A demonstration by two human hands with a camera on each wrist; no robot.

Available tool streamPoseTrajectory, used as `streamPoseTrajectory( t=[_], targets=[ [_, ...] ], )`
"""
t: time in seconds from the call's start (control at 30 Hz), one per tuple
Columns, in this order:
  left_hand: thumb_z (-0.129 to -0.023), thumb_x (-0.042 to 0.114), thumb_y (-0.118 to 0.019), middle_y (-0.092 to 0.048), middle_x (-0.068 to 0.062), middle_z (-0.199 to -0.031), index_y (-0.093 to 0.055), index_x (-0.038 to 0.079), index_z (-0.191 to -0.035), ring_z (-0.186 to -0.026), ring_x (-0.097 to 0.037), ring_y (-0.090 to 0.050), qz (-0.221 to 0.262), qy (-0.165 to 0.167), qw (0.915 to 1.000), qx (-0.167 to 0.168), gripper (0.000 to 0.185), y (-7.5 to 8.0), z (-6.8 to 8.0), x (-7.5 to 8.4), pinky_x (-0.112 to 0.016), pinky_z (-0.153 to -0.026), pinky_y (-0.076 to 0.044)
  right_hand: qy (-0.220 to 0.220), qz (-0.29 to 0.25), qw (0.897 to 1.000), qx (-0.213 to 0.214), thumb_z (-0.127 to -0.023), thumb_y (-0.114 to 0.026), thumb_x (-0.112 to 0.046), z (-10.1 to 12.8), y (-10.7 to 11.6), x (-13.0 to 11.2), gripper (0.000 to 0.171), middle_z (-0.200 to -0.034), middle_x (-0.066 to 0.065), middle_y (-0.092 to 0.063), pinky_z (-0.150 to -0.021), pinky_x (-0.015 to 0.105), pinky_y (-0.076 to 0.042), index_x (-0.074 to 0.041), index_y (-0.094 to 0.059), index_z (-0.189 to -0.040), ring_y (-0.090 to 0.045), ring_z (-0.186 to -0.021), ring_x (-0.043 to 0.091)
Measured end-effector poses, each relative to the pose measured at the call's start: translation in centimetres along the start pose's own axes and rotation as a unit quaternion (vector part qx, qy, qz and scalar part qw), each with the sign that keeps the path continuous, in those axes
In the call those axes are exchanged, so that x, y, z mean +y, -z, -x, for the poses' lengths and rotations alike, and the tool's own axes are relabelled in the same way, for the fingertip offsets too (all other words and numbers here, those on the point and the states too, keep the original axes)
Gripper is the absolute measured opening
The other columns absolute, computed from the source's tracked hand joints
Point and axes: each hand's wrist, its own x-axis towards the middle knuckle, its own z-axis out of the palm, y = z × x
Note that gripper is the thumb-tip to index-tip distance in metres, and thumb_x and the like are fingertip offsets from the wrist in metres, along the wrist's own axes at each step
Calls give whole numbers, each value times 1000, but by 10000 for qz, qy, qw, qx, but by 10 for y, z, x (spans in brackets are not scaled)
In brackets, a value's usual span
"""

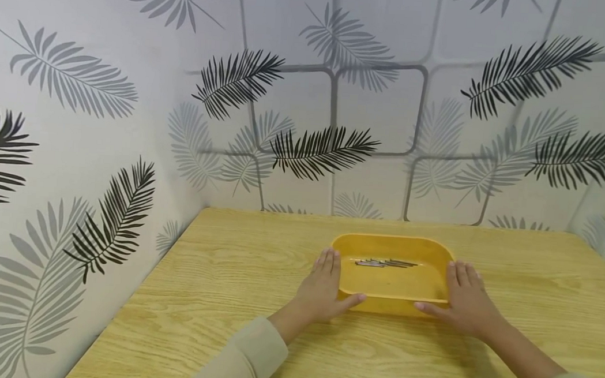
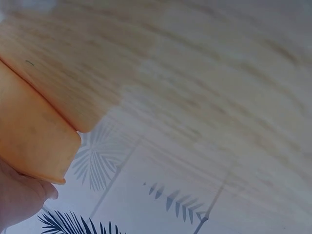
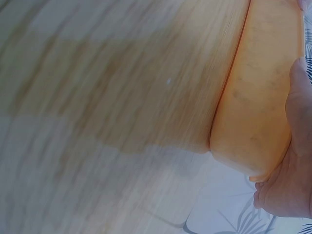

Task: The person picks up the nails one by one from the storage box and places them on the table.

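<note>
A shallow yellow plastic tray [image 1: 389,306] with rounded corners rests on the wood-grain counter [image 1: 223,300], about midway between the left and right edges and nearer the back edge, its long sides running roughly parallel to that edge. On its floor, toward the tray's back wall, lie several thin metal nails [image 1: 370,264], some silvery and some darker, bunched together and pointing mostly sideways; their exact number is too small to tell.

The left hand [image 1: 319,288] lies against the tray's left end, its fingers straight and close together along that side, with the thumb stretched out against the front wall near the left front corner. The right hand [image 1: 467,297] mirrors it at the right end: straight fingers close together against the side, thumb on the front wall near the right front corner. Both wrist views show the tray's outer wall with the hand against its rim.

Pale beige sleeves [image 1: 258,348] cover the forearms. Behind the counter's back edge and along its left edge stand white walls [image 1: 307,108] patterned with black and grey feathery leaves; grey rounded outlines cross the back one.
</note>
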Motion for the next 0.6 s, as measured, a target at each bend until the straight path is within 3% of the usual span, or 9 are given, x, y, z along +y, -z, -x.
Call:
streamPoseTrajectory(
  t=[0.6],
  targets=[
    [-88, 70, -30, -8, -23, -154, -10, -6, -146, -144, -31, -6, -191, 61, 9998, -14, 98, 0, 6, -7, -38, -118, -14, 70, -165, 9998, 22, -85, -56, -56, 1, 0, -12, 104, -141, 46, -8, -105, 68, -10, 23, -13, -137, -9, -131, 60]
  ],
)
